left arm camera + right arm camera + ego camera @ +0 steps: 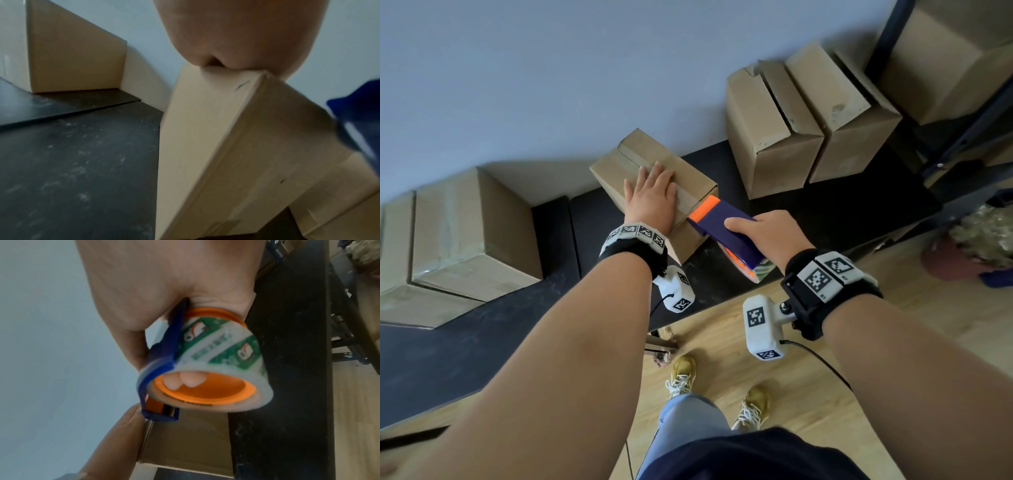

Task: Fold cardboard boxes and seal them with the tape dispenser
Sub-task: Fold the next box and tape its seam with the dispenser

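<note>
Closed brown cardboard box (654, 178), flaps meeting along a centre seam.

tape dispenser (357, 123) blurred, edge-cropped

A small brown cardboard box (654, 178) is seen standing on the black desk (808, 212), close to the pale wall and turned at an angle to the desk's edge. Its top flaps are folded shut, and a seam is visible running along the top. A tape dispenser (726, 229) with a dark blue body and an orange front end is held at the box's near top edge, its orange end touching the cardboard. An orange core is fitted inside its roll of clear tape (216, 353), which is printed with green and white markings. The dispenser's blue frame is seen curving around one side of the roll.
</note>
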Motion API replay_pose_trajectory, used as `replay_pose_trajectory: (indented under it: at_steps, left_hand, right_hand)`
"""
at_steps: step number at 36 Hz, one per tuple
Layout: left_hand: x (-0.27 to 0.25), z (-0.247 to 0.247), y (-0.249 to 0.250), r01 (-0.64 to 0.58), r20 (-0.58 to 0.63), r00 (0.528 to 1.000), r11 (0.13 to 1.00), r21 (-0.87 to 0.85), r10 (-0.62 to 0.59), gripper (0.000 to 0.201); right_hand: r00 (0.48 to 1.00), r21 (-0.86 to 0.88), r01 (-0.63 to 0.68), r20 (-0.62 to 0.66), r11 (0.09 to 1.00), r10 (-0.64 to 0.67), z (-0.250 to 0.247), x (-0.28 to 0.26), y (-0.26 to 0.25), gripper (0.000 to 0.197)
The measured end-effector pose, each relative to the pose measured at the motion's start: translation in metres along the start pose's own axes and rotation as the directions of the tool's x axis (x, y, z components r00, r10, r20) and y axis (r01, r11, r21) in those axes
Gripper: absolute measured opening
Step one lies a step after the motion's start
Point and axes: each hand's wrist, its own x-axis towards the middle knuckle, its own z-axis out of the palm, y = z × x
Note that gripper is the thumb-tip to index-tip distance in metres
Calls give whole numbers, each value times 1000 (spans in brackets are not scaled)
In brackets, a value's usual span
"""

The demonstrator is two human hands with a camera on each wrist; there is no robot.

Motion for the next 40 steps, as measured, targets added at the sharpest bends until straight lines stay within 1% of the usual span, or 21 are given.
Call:
replay_pose_trajectory:
  at_steps: [4,6,9,12,13,15,16,19,21,23,32,40]
  left_hand:
    - [-16,-5,3,-3,-115,993,989,-148,-14,46]
    - [-28,-7,3,4,-112,993,984,-180,-25,54]
    - [-38,-7,-2,-16,5,1000,991,-135,17,72]
    - [-39,-7,-5,-50,141,989,998,-31,54,92]
    - [-38,-7,-6,-65,166,984,998,7,63,98]
    - [-36,-5,-7,-102,175,981,991,91,84,103]
    - [-35,-3,-8,-117,168,981,984,137,93,101]
    - [-34,4,-6,-148,165,981,949,278,104,82]
    - [-34,6,-2,-153,174,980,934,324,100,75]
    - [-32,6,0,-152,186,978,930,336,92,71]
    - [-31,8,5,-141,205,976,918,370,68,68]
    - [-31,6,8,-131,220,974,923,363,51,68]
  right_hand:
    - [1000,11,-1,1,1000,1,-1,-1,2,51]
    - [1000,32,1,3,999,-1,-3,-1,2,49]
    - [1000,42,2,11,999,-3,-3,-3,0,47]
    - [1000,53,-10,2,999,9,-2,-2,0,53]
    - [1000,52,-13,-2,999,13,-2,-2,0,55]
    - [1000,49,-16,-7,999,16,-2,-2,0,54]
    - [1000,48,-16,-6,999,16,-3,-2,0,53]
    - [1000,53,-10,-1,999,10,-6,-4,0,49]
    - [1000,57,-6,-5,998,6,-9,-5,0,48]
    - [1000,62,3,-14,998,-2,-11,-5,-1,48]
    - [1000,44,20,10,999,-21,-13,-6,4,52]
    - [999,17,5,36,1000,-6,-8,-3,10,48]
